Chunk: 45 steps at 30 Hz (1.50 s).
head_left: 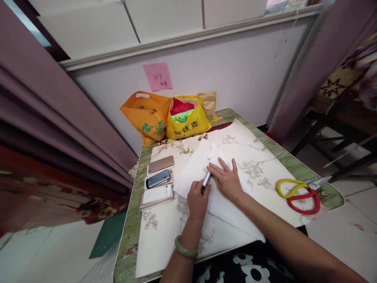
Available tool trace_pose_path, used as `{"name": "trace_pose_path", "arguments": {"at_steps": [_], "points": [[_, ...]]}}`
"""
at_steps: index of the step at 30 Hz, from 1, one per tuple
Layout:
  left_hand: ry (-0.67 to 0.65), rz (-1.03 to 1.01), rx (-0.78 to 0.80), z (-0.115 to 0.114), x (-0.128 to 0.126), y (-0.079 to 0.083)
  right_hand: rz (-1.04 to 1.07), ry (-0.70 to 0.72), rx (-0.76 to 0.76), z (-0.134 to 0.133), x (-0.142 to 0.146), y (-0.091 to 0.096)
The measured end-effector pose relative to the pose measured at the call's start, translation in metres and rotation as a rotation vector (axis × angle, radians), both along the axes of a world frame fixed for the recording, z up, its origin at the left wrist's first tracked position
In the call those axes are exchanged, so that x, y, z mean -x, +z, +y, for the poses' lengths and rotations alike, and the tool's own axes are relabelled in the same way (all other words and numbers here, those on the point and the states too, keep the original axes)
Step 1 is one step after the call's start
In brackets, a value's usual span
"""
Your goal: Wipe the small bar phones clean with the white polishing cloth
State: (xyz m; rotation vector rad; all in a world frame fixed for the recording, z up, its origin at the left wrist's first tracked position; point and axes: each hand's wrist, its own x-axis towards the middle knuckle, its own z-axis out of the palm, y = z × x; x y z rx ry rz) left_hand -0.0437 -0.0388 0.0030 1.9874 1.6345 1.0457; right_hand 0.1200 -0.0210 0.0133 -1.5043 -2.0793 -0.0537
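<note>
A white cloth-like sheet (232,212) lies diagonally over the patterned table covering, its far end folded and rumpled. My left hand (198,199) has its fingers closed around a slim silver-and-black phone (207,179), seen nearly edge-on and tilted on the sheet. Just to the right, my right hand (227,179) rests with fingers stretched out and spread on the folded part of the sheet. Its fingertips come close to the phone's upper end; whether they touch it, I cannot tell. Left of my hands, several other phones lie in stacks, among them a blue-grey phone (157,179) and a white phone (158,194).
Large scissors (303,194) with yellow and red handles lie at the table's right edge. An orange bag (150,116) and a filled yellow bag (188,122) stand at the back against the wall, a brown paper pouch (209,103) behind. A tiny bottle (186,148) stands nearer.
</note>
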Motion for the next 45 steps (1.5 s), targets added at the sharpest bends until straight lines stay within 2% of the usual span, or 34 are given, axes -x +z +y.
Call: {"name": "trace_pose_path", "arguments": {"at_steps": [5,9,11,16,20,24,30,37,45], "points": [[0.011,0.005,-0.024,0.0,0.0,-0.002,0.013,-0.1,0.066,0.013,-0.004,-0.002],[0.011,0.021,-0.015,0.0,0.0,-0.001,0.013,-0.125,0.074,0.013,-0.002,0.001],[0.0,0.018,-0.012,-0.001,0.0,-0.001,-0.004,-0.086,0.047,0.005,0.002,0.005],[-0.016,0.024,-0.028,-0.002,0.001,-0.004,-0.03,0.128,-0.012,-0.029,0.023,0.009],[0.019,0.06,-0.009,-0.001,0.002,-0.008,-0.037,0.209,-0.024,-0.043,0.029,0.006],[0.023,0.046,-0.033,0.0,0.002,-0.008,-0.066,0.243,-0.007,-0.031,0.018,0.002],[-0.01,0.012,-0.056,0.0,0.002,-0.006,-0.045,0.172,0.058,-0.007,0.006,-0.003],[-0.003,0.008,-0.044,0.0,0.002,-0.004,-0.035,0.11,0.156,0.004,0.005,-0.004],[0.0,0.01,-0.046,-0.001,0.001,-0.004,0.181,0.114,0.23,0.012,0.0,-0.007]]}}
